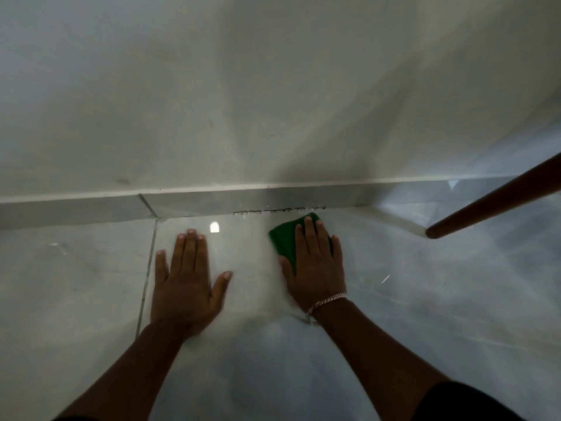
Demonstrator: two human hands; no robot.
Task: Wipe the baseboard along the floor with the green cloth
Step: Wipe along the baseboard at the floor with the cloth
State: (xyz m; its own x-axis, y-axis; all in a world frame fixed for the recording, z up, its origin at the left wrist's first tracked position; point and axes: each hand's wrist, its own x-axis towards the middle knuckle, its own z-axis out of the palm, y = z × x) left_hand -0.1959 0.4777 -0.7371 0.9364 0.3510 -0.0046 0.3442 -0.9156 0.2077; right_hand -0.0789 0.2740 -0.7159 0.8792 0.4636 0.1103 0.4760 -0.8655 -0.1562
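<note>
A grey tiled baseboard (194, 205) runs across the view where the white wall meets the glossy floor. A folded green cloth (283, 240) lies flat on the floor just in front of the baseboard, its far corner close to a dark line of grime (279, 210) at the baseboard's foot. My right hand (315, 262) presses flat on the cloth, fingers spread, with a silver bracelet at the wrist. My left hand (186, 278) rests palm down on the bare floor to the left, fingers apart, holding nothing.
A brown wooden furniture leg (491, 202) slants in from the right and ends on the floor near the baseboard. A grout line (148, 268) runs toward me just left of my left hand. The white wall (273, 101) fills the upper half.
</note>
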